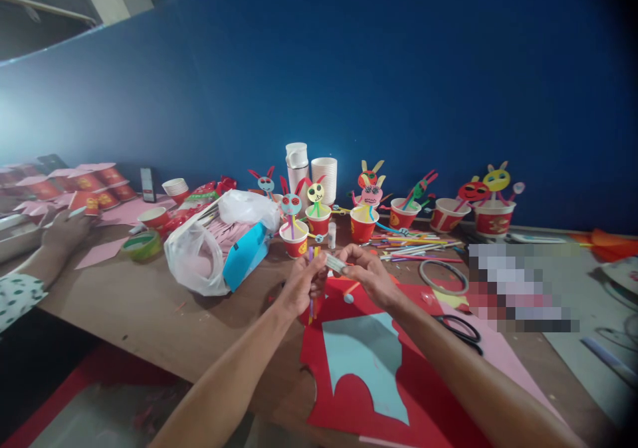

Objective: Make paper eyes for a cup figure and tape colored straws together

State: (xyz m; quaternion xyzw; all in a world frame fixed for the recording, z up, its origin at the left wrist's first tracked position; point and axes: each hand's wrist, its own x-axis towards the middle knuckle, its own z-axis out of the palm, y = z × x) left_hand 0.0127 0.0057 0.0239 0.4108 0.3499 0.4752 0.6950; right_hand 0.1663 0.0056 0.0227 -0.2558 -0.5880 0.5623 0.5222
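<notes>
My left hand is closed around several thin purple and orange-yellow strips that hang upright below the fingers. Its thumb and fingertips also meet a small pale, tube-like piece. From the other end, my right hand pinches that same piece; blur hides exactly what it is. Both hands are above a red sheet, on which lies a light blue cut-out sheet with curved notches. Just behind the fingers stands a small clear bottle. Near my right forearm are black-handled scissors.
Red paper cups with animal-faced figures line the back, near stacked white cups. Loose coloured sticks and a tape roll lie right. A white plastic bag sits left; another person's hand is at far left.
</notes>
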